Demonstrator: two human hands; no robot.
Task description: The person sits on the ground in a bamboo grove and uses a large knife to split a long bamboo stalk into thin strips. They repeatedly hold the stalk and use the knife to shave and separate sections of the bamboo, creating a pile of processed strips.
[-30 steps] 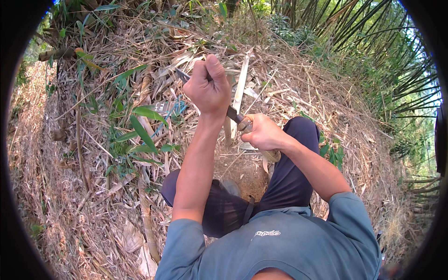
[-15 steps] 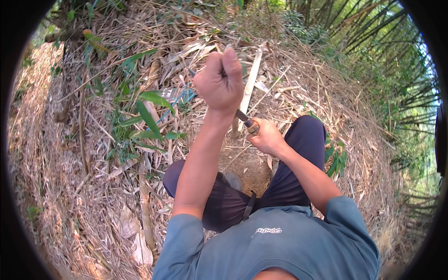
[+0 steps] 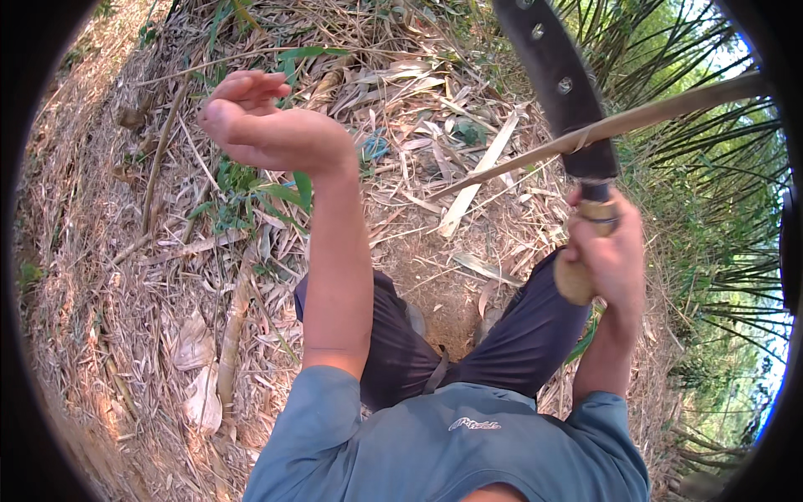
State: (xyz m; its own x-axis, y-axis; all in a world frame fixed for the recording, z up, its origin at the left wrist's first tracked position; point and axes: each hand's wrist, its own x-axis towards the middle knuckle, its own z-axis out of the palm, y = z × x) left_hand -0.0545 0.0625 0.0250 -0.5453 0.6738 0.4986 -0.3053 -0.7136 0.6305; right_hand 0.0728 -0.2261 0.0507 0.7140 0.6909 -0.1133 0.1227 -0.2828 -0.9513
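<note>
A machete (image 3: 577,109) stands raised on the right, its dark broad blade with several round holes reaching up past the top of the view. My right hand (image 3: 615,255) is closed round its wooden handle, above my right knee. Across the base of the blade runs a long thin bamboo strip (image 3: 661,113), slanting from mid-view up to the far right; whether it is caught on the blade, I cannot tell. My left hand (image 3: 259,125) is lifted at the upper left with loosely bent fingers and nothing visible in it.
A pale split bamboo piece (image 3: 481,180) lies on the leaf litter ahead of my feet. Green leafy shoots (image 3: 259,197) grow on the left, near a blue cord (image 3: 375,146). Bamboo stems (image 3: 694,50) crowd the right side. Dry sheaths (image 3: 201,397) lie at lower left.
My left hand has opened and swung left, away from the machete. My right hand has raised the machete up and right, and a long bamboo strip now shows across its blade.
</note>
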